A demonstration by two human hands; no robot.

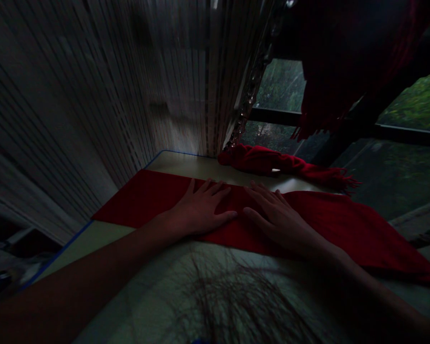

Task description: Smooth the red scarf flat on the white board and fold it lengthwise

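A long red scarf (324, 220) is spread across the pale table, folded into a flat band. My left hand (202, 208) rests palm down on its middle, fingers spread. Close beside it, my right hand (272, 212) also lies flat on the cloth with the fingers stretched out. The two thumbs point toward each other with a small gap between them. To the left the scarf lies smooth up to the table's blue edge; on the right it looks looser and runs off toward the frame's side.
A second red scarf (283, 162) with a fringe lies bunched along the table's (186, 162) far side. More red fringed cloth (322, 100) hangs before the windows (279, 86). A striped curtain (179, 81) hangs at the left and back. Dark hair (236, 306) covers part of the near table. The light is dim.
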